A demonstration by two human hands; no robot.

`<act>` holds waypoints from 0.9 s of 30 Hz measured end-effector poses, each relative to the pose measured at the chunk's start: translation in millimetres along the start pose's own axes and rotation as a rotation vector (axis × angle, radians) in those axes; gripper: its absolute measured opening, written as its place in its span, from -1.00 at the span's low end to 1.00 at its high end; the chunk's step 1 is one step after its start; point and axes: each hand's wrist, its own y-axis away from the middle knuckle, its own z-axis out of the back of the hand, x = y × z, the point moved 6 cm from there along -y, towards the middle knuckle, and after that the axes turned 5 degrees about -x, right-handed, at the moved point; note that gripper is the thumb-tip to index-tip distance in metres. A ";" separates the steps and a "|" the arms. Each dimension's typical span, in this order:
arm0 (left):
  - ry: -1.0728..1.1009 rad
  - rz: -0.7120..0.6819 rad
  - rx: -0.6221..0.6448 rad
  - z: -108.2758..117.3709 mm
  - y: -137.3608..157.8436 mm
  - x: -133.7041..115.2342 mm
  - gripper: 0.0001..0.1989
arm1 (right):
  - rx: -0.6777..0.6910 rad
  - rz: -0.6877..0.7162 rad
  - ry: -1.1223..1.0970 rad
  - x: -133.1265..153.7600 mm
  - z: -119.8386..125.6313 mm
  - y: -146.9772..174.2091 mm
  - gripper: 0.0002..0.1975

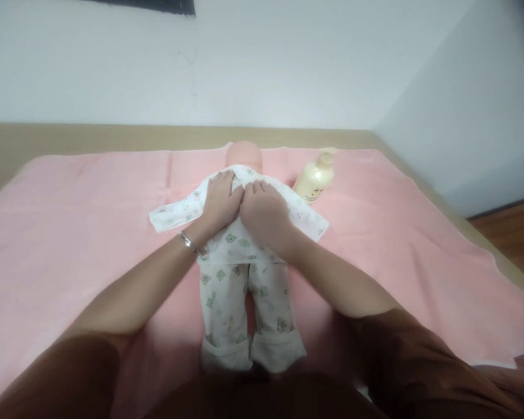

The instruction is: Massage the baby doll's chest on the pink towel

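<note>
A baby doll (243,154) lies with its head away from me, dressed in a white patterned top (231,240) and matching trousers (222,302) with turned-up cuffs. My left hand (221,201), with a silver bangle at the wrist, rests on the top's chest, its fingers stretched forward and thumb towards the middle. Right beside it, my right hand (265,210) is curled against the front of the top, its fingertips at the cloth partly hidden. Both sleeves spread out to the sides. A pale yellow pump bottle (315,179) is by the right sleeve, leaning in view.
A pink blanket (91,233) lies under the doll, over a beige surface (70,137) that shows along the far edge. Beyond it is a white wall (266,64). Wooden flooring (515,227) appears at the right.
</note>
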 end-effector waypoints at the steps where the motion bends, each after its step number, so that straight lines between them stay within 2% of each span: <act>1: 0.001 0.014 -0.005 -0.3 -0.3 1.7 -0.75 | 0.012 0.000 0.011 3.2 0.8 2.4 -0.53; 5: 0.017 0.046 -0.009 -1.5 1.5 4.0 -0.61 | 0.049 0.054 -0.033 3.8 -0.8 -1.3 -0.53; 10: 0.072 0.069 -0.030 -2.6 2.9 7.2 -0.51 | 0.012 -0.131 -0.264 -25.4 -18.8 -21.5 -0.45; 15: 0.109 0.058 -0.059 -2.9 2.9 9.0 -0.52 | -0.013 -0.134 -0.361 -35.4 -33.7 -26.7 -0.41; 19: 0.155 0.087 -0.080 -0.8 5.9 9.7 -0.52 | -0.063 -0.134 -0.446 -37.1 -16.5 -20.3 -0.42; 24: 0.248 0.123 -0.115 0.4 8.7 12.2 -0.57 | -0.319 -0.172 -0.522 -34.4 23.6 -8.4 -0.36; 27: 0.299 0.129 -0.140 0.0 9.0 14.1 -0.58 | -0.285 -0.147 -0.463 -26.7 12.0 -10.1 -0.38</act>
